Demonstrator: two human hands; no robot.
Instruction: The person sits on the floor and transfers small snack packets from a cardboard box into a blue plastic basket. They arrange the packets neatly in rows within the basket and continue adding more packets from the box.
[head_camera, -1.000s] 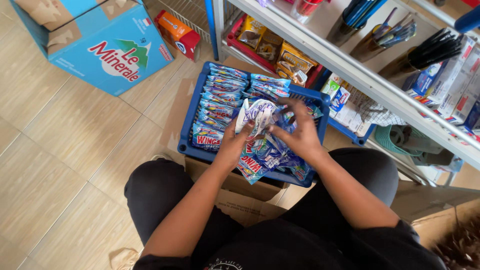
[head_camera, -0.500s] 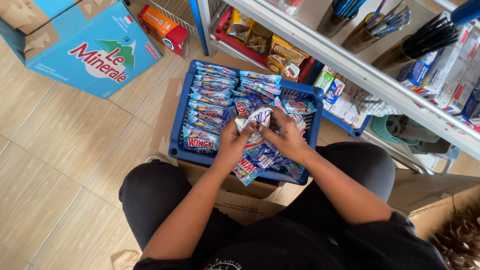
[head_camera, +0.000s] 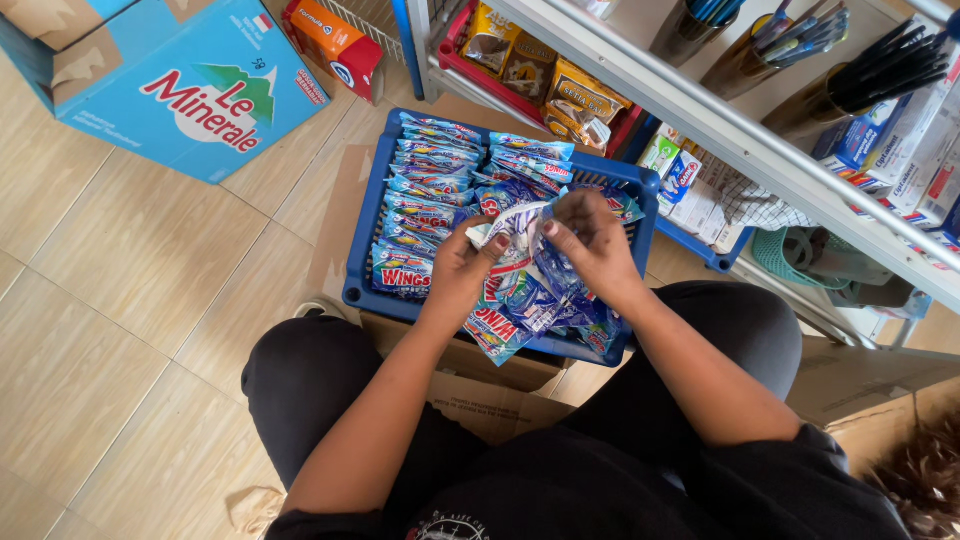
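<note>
A: What are the hands doing?

B: The left hand (head_camera: 462, 272) and right hand (head_camera: 590, 243) both pinch a bunch of blue-and-white sachets (head_camera: 522, 262), fingers curled around it, held just above the near right corner of a blue crate (head_camera: 360, 262).

A: And the crate?

B: It sits on flattened cardboard (head_camera: 335, 215) on the floor, with sachet rows (head_camera: 425, 195) along its left side.

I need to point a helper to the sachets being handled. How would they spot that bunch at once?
Find the blue plastic crate on the floor by the metal shelf. Above its right half, the left hand and right hand grip a loose strip of blue-white sachets. Unlike the neat stacked rows, it hangs crumpled.
</note>
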